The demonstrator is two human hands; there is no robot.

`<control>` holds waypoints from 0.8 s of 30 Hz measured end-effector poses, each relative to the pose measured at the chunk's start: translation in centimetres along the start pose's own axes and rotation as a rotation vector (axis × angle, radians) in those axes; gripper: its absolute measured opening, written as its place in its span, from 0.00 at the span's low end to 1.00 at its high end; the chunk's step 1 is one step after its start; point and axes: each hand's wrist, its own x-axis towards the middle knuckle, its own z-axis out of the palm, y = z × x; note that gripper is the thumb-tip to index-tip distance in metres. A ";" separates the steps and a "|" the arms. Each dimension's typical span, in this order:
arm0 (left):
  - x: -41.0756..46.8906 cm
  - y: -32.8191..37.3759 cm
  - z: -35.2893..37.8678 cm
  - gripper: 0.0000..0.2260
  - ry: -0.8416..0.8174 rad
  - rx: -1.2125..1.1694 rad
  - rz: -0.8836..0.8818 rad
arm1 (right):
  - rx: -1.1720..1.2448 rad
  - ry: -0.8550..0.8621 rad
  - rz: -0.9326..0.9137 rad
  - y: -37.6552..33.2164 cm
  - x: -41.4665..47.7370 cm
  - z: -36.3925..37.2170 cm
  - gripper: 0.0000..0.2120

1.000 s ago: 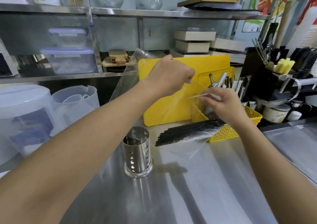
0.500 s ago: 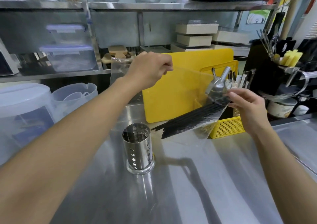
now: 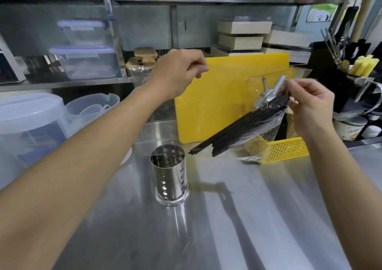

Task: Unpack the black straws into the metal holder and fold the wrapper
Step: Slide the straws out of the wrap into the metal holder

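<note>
Black straws [image 3: 244, 129] in clear wrapper [image 3: 266, 129], pinched by both hands, right hand [image 3: 308, 102] and left hand [image 3: 177, 71]; no legible writing.

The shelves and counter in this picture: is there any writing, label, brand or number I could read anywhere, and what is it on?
No text here can be read.
White tub at the right: dark printed marks, too blurred to read.
Poster at the top right: coloured pictures only, no legible words.
Boxes on the shelf: plain sides, no print visible.
Metal holder, black straws and their clear wrapper: no print visible.
</note>
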 end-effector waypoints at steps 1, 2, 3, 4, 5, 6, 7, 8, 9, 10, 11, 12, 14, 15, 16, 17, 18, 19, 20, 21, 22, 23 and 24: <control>0.0 0.0 0.0 0.08 -0.001 -0.005 -0.002 | 0.004 0.002 -0.003 -0.3 0.3 0.1 0.08; 0.0 0.0 0.0 0.08 0.003 -0.009 -0.003 | 0.004 0.002 -0.008 -0.6 0.5 0.3 0.07; -0.1 -0.1 0.1 0.08 0.012 -0.018 -0.004 | 0.002 -0.002 -0.015 -0.9 0.7 0.4 0.07; -0.2 -0.3 0.1 0.08 0.025 -0.032 -0.004 | -0.002 -0.007 -0.024 -1.1 0.9 0.6 0.06; -0.3 -0.4 0.1 0.08 0.041 -0.050 -0.007 | -0.010 -0.012 -0.033 -1.2 1.1 0.7 0.06; -0.5 -0.6 0.1 0.08 0.056 -0.065 -0.009 | -0.019 -0.020 -0.041 -1.4 1.2 0.9 0.05; -0.6 -0.8 0.0 0.08 0.067 -0.075 -0.012 | -0.025 -0.030 -0.049 -1.6 1.4 1.1 0.05; -0.7 -0.9 0.0 0.08 0.073 -0.081 -0.015 | -0.030 -0.039 -0.054 -1.9 1.5 1.3 0.05; -0.7 -1.0 -0.1 0.08 0.077 -0.087 -0.021 | -0.037 -0.044 -0.058 -2.2 1.7 1.5 0.05; -0.7 -1.2 -0.1 0.08 0.080 -0.096 -0.029 | -0.049 -0.046 -0.060 -2.5 1.9 1.7 0.04; -0.8 -1.3 -0.2 0.08 0.084 -0.106 -0.041 | -0.064 -0.048 -0.064 -2.8 2.2 1.9 0.04; -0.8 -1.5 -0.3 0.08 0.091 -0.117 -0.053 | -0.079 -0.054 -0.069 -3.0 2.4 2.2 0.04; -1.0 -1.8 -0.5 0.07 0.107 -0.139 -0.075 | -0.097 -0.080 -0.081 -3.4 2.9 2.7 0.04; -1.0 -2.0 -0.6 0.07 0.117 -0.148 -0.084 | -0.098 -0.091 -0.086 -3.6 3.1 3.1 0.05; -1.1 -2.1 -0.8 0.07 0.130 -0.153 -0.090 | -0.095 -0.098 -0.087 -3.7 3.3 3.4 0.05; -1.2 -2.2 -1.0 0.06 0.142 -0.153 -0.095 | -0.091 -0.101 -0.087 -3.8 3.5 3.7 0.05; -1.2 -2.3 -1.2 0.06 0.151 -0.150 -0.102 | -0.091 -0.105 -0.087 -4.0 3.8 4.0 0.05; -1.2 -2.4 -1.4 0.06 0.158 -0.147 -0.110 | -0.092 -0.114 -0.087 -4.1 4.0 4.3 0.04; -1.3 -2.6 -1.5 0.06 0.163 -0.147 -0.118 | -0.094 -0.126 -0.088 -4.3 4.2 4.7 0.04; -1.4 -2.7 -1.7 0.06 0.166 -0.152 -0.125 | -0.094 -0.139 -0.091 -4.5 4.4 5.1 0.04; -1.5 -2.9 -1.7 0.06 0.171 -0.163 -0.134 | -0.096 -0.149 -0.096 -4.7 4.7 5.5 0.04; -1.6 -3.2 -1.8 0.06 0.178 -0.177 -0.146 | -0.099 -0.162 -0.104 -5.0 4.9 5.9 0.04; -1.8 -3.4 -1.8 0.06 0.183 -0.194 -0.161 | -0.105 -0.178 -0.114 -5.2 5.0 6.3 0.04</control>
